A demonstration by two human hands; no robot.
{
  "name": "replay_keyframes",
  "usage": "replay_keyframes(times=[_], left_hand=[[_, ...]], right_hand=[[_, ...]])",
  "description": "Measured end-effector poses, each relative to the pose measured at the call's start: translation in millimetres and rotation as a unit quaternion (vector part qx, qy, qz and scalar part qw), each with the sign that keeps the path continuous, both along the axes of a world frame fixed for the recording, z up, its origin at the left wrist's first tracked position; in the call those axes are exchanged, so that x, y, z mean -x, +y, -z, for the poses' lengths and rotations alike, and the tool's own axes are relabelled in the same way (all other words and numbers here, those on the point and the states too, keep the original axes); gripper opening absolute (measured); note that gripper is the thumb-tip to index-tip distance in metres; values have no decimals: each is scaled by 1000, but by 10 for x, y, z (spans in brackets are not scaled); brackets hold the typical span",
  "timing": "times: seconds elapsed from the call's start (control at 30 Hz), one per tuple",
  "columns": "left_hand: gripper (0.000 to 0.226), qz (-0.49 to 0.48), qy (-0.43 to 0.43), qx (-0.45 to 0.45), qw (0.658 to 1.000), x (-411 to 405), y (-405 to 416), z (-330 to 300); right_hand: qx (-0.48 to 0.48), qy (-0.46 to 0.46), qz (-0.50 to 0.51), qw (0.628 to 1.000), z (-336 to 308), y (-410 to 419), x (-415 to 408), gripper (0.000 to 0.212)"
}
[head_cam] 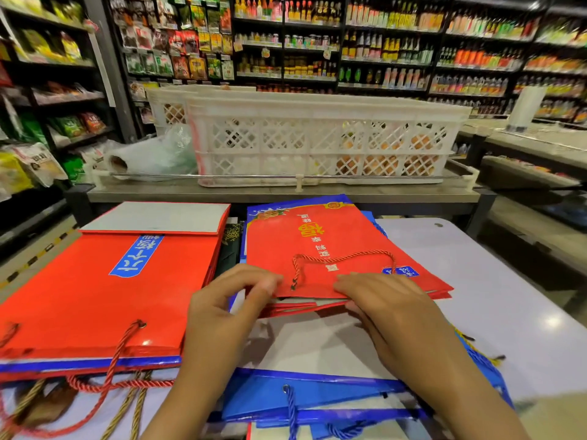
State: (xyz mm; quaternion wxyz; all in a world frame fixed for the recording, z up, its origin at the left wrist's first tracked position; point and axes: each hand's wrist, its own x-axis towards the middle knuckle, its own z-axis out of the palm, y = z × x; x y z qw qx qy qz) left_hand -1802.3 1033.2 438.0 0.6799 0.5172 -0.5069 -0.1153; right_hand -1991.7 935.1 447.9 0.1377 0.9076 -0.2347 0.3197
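We find left hand (222, 301) and right hand (386, 300) grips pinched on the top bag's (336, 239) near edge; one pile (95, 296) lies stacked, and we judge the sorting unfinished.

The shelf goods (381, 42) are too blurred to read. The white crate (317, 106) half hides orange things (382, 163) inside. The left hand (222, 306) and right hand (390, 300) cover the near edge of the red bag (333, 236).

A: What's at the back?
B: Dark shelves (381, 42) w/ bottles; snack racks (47, 90) on the left.
A: Closer in?
B: Grey ledge (254, 192) w/ white lattice crates (317, 138), maybe fruit inside, too blurry. Pale bench (476, 265) in front, glare spots on it. Floor (31, 258) at left has yellow-black tape.
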Motion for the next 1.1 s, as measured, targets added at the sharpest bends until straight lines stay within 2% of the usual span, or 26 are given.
replay_keyframes(times=[0.07, 0.1, 0.2, 0.3, 0.33, 0.4, 0.47, 0.5, 0.57, 0.63, 0.77, 0.83, 0.93, 0.97, 1.0, 1.1], left_hand=[[26, 6, 59, 26, 998, -42, 5, -20], [38, -4, 71, 32, 997, -82, -14, -17], [61, -42, 29, -14, 999, -219, -157, -22], [59, -96, -79, -75, 989, -364, -365, -46], [54, -100, -94, -72, 988, -396, -421, -60], [43, -91, -67, -58, 992, -377, -470, -146], [48, -103, -55, -41, 992, -346, -479, -267], [51, -114, -58, -30, 991, -333, -465, -330], [47, -138, -77, -7, 987, -359, -457, -422], [35, -158, -99, 0, 982, -407, -463, -487], [23, -206, -143, 17, 968, -452, -425, -635], [19, -225, -154, 28, 962, -478, -399, -711], [15, -241, -153, 33, 958, -533, -360, -816], [15, -233, -144, 38, 961, -536, -339, -851], [14, -224, -131, 44, 965, -533, -318, -883], [15, -210, -99, 58, 971, -549, -261, -950]], right_hand=[[23, -56, 5, 998, -32, -22, 3, 29], [28, -84, 1, 996, -61, -28, 0, 27], [31, -138, -19, 990, -192, -36, -19, 32], [38, -143, -52, 988, -386, -8, -65, 26], [39, -146, -60, 987, -454, 6, -94, 32], [52, -145, -54, 987, -551, 49, -145, 44], [69, -182, -48, 980, -582, 54, -137, 33], [51, -224, -48, 972, -565, 57, -113, 35], [-23, -341, -55, 938, -532, 52, -40, 49], [-110, -451, -32, 885, -483, 1, -2, 63], [-287, -539, -1, 792, -361, -232, 10, 69], [-356, -554, -17, 753, -335, -289, 26, 62], [-442, -593, -49, 672, -319, -329, 31, 33], [-462, -599, -62, 651, -298, -347, 27, 30], [-478, -590, -72, 647, -279, -359, 13, 31], [-517, -500, -72, 691, -214, -406, -69, 51]])
